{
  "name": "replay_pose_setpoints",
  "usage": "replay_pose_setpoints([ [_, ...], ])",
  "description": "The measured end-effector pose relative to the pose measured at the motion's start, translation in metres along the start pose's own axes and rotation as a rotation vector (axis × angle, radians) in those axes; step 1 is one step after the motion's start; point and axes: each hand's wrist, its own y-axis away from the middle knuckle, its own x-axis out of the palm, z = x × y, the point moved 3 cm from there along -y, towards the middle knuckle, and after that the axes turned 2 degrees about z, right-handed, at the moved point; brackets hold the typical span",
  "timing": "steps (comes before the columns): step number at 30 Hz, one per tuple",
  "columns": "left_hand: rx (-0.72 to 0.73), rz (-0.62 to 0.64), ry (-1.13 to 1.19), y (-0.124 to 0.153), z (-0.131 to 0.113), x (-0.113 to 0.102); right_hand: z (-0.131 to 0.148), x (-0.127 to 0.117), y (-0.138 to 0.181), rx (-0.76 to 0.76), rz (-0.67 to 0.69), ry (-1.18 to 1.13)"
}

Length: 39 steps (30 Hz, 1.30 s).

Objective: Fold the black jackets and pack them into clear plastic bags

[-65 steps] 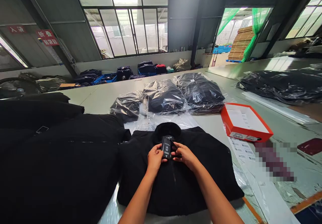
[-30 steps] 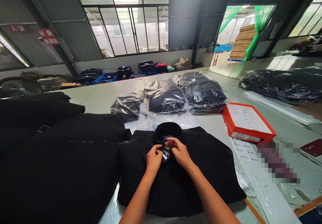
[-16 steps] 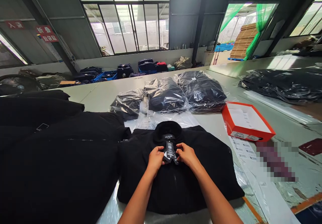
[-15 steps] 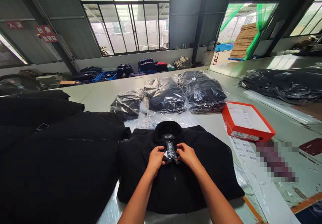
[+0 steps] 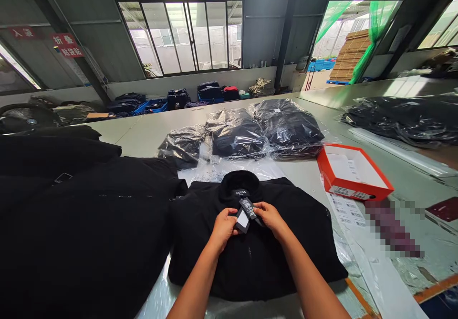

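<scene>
A folded black jacket (image 5: 286, 252) with a stand-up collar lies flat on the table before me, collar away from me. Two hang tags fan out below its collar. My left hand (image 5: 225, 226) pinches the lower hang tag (image 5: 243, 222), which has a white patch, between thumb and fingers. Between the fingertips of my right hand (image 5: 270, 217) is the edge of the upper black hang tag (image 5: 247, 207) with pale print. Close by on the left rises a pile of black jackets (image 5: 82, 242), touching the folded one's sleeve side.
Several plastic-bagged garments (image 5: 238, 135) lie behind the jacket. An orange-red box (image 5: 358, 192) with labels inside stands at the right, beside a sheet of barcode stickers (image 5: 347, 211). More bagged dark garments (image 5: 404, 118) and a clear plastic roll (image 5: 400, 152) lie farther right.
The tags have been spread apart: the upper one now tilts toward my right hand, and the lower one shows more of its white patch at my left. Both hands stay near the collar.
</scene>
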Motion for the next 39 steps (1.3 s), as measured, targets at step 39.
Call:
replay_pose_setpoints([
  [39, 0.364, -0.382, -1.566, -0.169, -0.043, -0.032, -0.008, -0.098, -0.130, -0.307, -0.404, 1.227],
])
